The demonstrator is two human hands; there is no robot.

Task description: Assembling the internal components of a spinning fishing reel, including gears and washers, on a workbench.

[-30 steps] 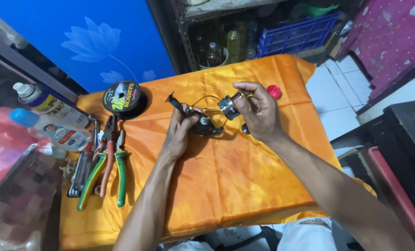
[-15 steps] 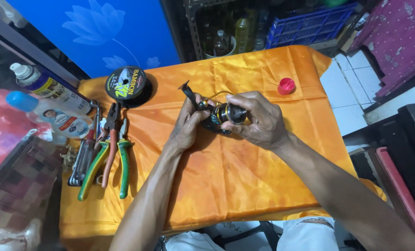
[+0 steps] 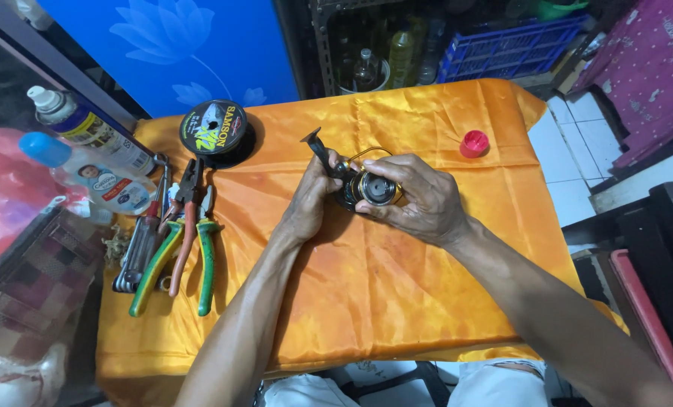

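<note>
Both hands gripped the reel [image 3: 366, 185] over the cloth [image 3: 396, 301]: left hand [image 3: 310, 203] closed on its body, right hand [image 3: 419, 197] fingers wrapped round the spool. Spool work under way; likely needs steady twisting.

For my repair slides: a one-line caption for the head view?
Both hands, left hand and right hand, grip a fishing reel over an orange cloth.

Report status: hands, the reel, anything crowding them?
Left hand and right hand both grip the fishing reel over the orange cloth. Red cap apart to the right; pliers apart to the left.
</note>
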